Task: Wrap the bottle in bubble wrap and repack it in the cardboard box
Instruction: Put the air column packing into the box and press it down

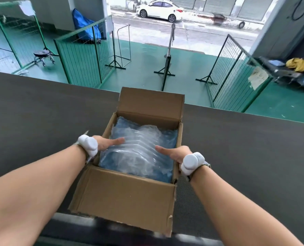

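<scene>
An open cardboard box point(128, 197) stands on the dark table, its near flap folded toward me and its far flap upright. Inside lies a bluish bundle in clear bubble wrap point(138, 148) that fills the box; the bottle itself is hidden under the wrap. My left hand point(106, 143) grips the box's left wall, thumb lying over the wrap and fingers hidden outside the wall. My right hand point(174, 153) grips the right wall the same way, thumb pointing inward. Both wrists wear white pucks.
The dark grey table point(41, 112) stretches left and right of the box. Beyond its far edge lies a green floor with wire fence panels point(83, 55), a small wheeled stool point(43, 56), metal stands and a street with a white car.
</scene>
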### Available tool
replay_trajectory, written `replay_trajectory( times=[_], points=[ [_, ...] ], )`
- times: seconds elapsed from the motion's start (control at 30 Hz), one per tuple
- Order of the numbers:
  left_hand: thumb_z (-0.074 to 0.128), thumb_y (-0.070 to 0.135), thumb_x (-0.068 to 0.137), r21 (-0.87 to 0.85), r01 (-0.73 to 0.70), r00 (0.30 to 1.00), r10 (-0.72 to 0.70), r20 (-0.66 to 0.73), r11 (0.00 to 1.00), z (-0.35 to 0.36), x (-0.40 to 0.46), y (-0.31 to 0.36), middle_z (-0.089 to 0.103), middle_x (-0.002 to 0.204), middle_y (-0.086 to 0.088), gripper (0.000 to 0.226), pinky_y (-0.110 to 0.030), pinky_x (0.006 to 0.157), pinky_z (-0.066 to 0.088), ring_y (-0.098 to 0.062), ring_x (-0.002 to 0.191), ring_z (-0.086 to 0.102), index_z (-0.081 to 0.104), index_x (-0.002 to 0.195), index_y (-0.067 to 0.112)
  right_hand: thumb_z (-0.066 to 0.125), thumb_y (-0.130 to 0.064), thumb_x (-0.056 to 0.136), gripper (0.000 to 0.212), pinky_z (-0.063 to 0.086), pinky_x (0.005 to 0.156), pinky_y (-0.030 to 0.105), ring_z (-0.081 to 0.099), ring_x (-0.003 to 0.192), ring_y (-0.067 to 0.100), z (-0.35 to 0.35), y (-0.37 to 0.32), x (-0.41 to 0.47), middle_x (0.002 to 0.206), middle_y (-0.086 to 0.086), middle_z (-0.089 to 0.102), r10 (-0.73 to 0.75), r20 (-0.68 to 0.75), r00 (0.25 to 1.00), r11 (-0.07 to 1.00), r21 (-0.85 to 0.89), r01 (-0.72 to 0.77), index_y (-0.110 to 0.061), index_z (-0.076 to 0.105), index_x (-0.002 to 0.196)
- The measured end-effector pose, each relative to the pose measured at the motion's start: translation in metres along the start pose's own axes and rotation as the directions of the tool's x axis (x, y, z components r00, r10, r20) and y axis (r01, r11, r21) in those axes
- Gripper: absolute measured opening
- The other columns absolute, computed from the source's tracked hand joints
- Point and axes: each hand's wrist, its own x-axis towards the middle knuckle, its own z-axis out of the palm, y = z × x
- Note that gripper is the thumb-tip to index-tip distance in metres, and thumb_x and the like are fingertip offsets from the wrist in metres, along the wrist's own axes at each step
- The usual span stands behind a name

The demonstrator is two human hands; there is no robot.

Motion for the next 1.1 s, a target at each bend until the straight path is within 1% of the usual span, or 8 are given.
replay_trajectory(
  times=[0.3, 0.43, 0.5, 0.6, 0.77, 0.9, 0.97, 1.1],
  points=[
    [0.087, 0.071, 0.047, 0.006, -0.096, 0.995, 0.096, 0.017, 0.995, 0.014, -0.031, 0.009, 0.074, 0.110, -0.006, 0.092, -0.038, 0.104, 0.050, -0.025, 0.104, 0.069, 0.072, 0.110, 0.007, 0.098, -0.068, 0.007, 0.124, 0.063, 0.090, 0.044, 0.077, 0.091, 0.029, -0.009, 0.018, 0.011, 0.107, 0.009, 0.079, 0.028, -0.081, 0.996, 0.998, 0.055, -0.024, -0.004, 0.073, 0.110],
    [0.091, 0.071, 0.037, -0.050, -0.022, 1.000, 0.022, -0.004, 0.999, -0.009, -0.024, 0.001, 0.075, 0.110, -0.009, 0.097, -0.041, 0.104, 0.051, -0.028, 0.103, 0.070, 0.072, 0.108, 0.007, 0.102, -0.059, 0.031, 0.108, 0.064, 0.075, 0.040, 0.075, 0.099, 0.032, 0.004, 0.006, -0.014, 0.112, 0.012, 0.075, 0.021, 0.006, 1.000, 0.999, 0.027, -0.021, -0.001, 0.066, 0.115],
    [0.092, 0.060, 0.052, -0.080, -0.089, 0.995, 0.093, 0.035, 0.993, 0.011, -0.034, 0.007, 0.074, 0.101, -0.007, 0.071, -0.034, 0.097, 0.051, -0.021, 0.090, 0.070, 0.071, 0.093, 0.007, 0.102, -0.049, 0.048, 0.089, 0.061, 0.076, 0.035, 0.072, 0.104, 0.030, -0.017, 0.009, -0.016, 0.115, 0.011, 0.073, 0.045, -0.038, 0.998, 0.998, 0.055, -0.043, 0.001, 0.067, 0.112],
    [0.086, 0.049, 0.070, -0.060, -0.148, 0.988, 0.150, 0.026, 0.987, 0.042, -0.042, 0.014, 0.068, 0.083, 0.001, 0.043, -0.025, 0.078, 0.046, -0.009, 0.071, 0.060, 0.064, 0.074, 0.013, 0.105, -0.051, 0.032, 0.098, 0.061, 0.095, 0.042, 0.075, 0.102, 0.030, -0.033, 0.020, -0.008, 0.113, 0.010, 0.077, 0.067, -0.104, 0.992, 0.992, 0.113, -0.055, 0.000, 0.073, 0.109],
    [0.093, 0.058, 0.053, -0.052, -0.069, 0.998, 0.069, -0.006, 0.996, 0.001, -0.038, 0.010, 0.074, 0.104, -0.009, 0.068, -0.042, 0.101, 0.053, -0.029, 0.101, 0.070, 0.068, 0.091, 0.007, 0.104, -0.043, 0.047, 0.079, 0.063, 0.087, 0.038, 0.075, 0.097, 0.030, -0.004, 0.021, -0.013, 0.106, 0.011, 0.077, 0.050, -0.029, 0.998, 0.992, 0.119, -0.046, 0.000, 0.071, 0.105],
    [0.093, 0.046, 0.061, -0.124, -0.115, 0.991, 0.122, 0.049, 0.986, 0.025, -0.042, 0.016, 0.075, 0.094, -0.009, 0.055, -0.039, 0.085, 0.058, -0.026, 0.089, 0.072, 0.069, 0.088, 0.005, 0.106, -0.051, 0.018, 0.112, 0.064, 0.089, 0.043, 0.078, 0.093, 0.030, -0.023, 0.029, 0.002, 0.106, 0.008, 0.080, 0.066, -0.070, 0.995, 0.991, 0.123, -0.057, -0.005, 0.073, 0.114],
    [0.091, 0.040, 0.067, -0.161, -0.122, 0.989, 0.134, 0.064, 0.979, 0.043, -0.046, 0.017, 0.074, 0.089, -0.007, 0.044, -0.031, 0.068, 0.056, -0.021, 0.080, 0.070, 0.068, 0.083, 0.006, 0.106, -0.050, 0.019, 0.108, 0.063, 0.091, 0.044, 0.077, 0.093, 0.029, -0.036, 0.031, 0.009, 0.107, 0.007, 0.079, 0.064, -0.084, 0.994, 0.994, 0.097, -0.056, -0.005, 0.073, 0.112],
    [0.092, 0.044, 0.063, -0.142, -0.113, 0.994, 0.113, -0.003, 0.983, 0.022, -0.041, 0.011, 0.074, 0.093, -0.009, 0.050, -0.035, 0.085, 0.055, -0.024, 0.087, 0.070, 0.069, 0.085, 0.005, 0.105, -0.046, 0.033, 0.106, 0.062, 0.094, 0.042, 0.075, 0.100, 0.029, -0.024, 0.013, -0.005, 0.113, 0.009, 0.076, -0.012, -0.046, 0.999, 0.996, 0.084, 0.016, -0.002, 0.069, 0.122]
  ],
)
